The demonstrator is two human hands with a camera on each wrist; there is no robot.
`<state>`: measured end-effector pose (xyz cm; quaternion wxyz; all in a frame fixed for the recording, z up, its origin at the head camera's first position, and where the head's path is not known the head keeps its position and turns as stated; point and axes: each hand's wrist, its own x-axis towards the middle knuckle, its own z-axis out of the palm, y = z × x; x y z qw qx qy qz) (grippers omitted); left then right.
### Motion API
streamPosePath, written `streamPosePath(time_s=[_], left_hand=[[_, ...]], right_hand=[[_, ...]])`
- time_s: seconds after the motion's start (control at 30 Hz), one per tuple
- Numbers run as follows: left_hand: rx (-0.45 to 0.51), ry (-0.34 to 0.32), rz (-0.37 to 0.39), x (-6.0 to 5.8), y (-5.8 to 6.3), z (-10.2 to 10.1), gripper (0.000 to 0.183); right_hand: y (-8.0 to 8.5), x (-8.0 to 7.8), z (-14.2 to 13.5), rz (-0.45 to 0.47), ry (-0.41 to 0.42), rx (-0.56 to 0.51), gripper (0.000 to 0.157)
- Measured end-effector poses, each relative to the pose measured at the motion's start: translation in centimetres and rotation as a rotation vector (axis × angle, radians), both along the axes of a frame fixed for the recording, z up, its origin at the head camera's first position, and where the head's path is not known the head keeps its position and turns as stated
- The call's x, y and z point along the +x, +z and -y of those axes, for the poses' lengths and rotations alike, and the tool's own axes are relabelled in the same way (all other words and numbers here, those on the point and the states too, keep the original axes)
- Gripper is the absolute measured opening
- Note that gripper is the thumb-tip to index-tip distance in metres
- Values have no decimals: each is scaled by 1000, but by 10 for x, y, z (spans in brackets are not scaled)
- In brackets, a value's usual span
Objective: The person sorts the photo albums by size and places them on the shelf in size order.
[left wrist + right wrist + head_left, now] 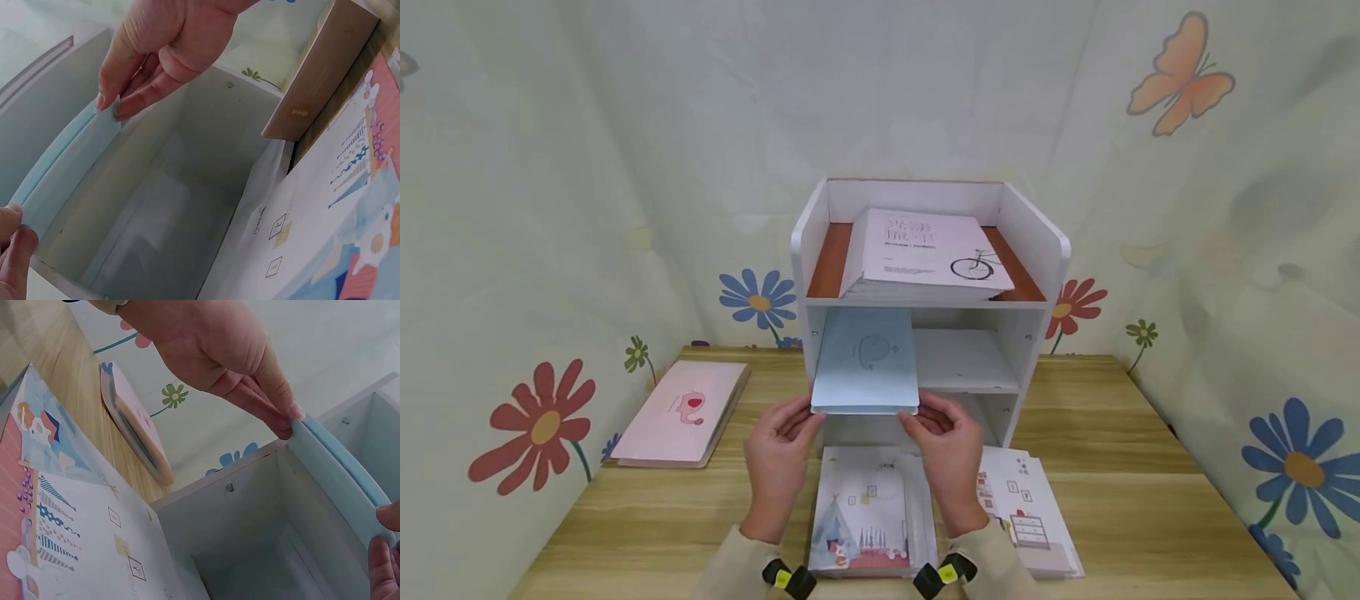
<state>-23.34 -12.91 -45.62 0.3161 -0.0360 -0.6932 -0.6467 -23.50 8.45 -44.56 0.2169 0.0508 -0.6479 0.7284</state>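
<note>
A light blue notebook (865, 358) with a dark line drawing on its cover lies level, its far part inside the middle compartment of a white shelf unit (806, 333). My left hand (778, 454) pinches its near left corner, thumb at the front edge. At the near right corner my right hand (949, 454) pinches it the same way. From the left wrist, the notebook's pale blue edge (75, 150) shows a groove along its length. In the right wrist view my left hand (212, 353) grips one end, and fingers of my right hand (381, 559) hold the other.
On the top shelf lies a stack of white books (925, 250) with a bicycle drawing. A pink notebook (681, 412) rests at the table's left. In front of the unit are an illustrated book stack (865, 508) and another white book (1033, 517).
</note>
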Motion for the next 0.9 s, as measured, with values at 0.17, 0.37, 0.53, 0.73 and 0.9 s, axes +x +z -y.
streamPosePath(time_s=[0.17, 0.37, 0.53, 0.73, 0.9], left_hand=[[-9, 29, 39, -2, 3, -3, 32], [-11, 59, 51, -12, 2, -3, 31], [-3, 72, 39, -19, -1, -4, 29], [-12, 100, 7, -23, -1, -5, 23], [-29, 127, -9, -26, -2, -6, 21]], right_hand=[[-2, -4, 1, 7, -28, 10, 37], [-2, -12, 2, 4, -44, 43, 34], [-3, -18, 3, -15, -63, 56, 33], [-2, -24, 6, -40, -110, 78, 30], [-3, -27, 7, -46, -133, 84, 29]])
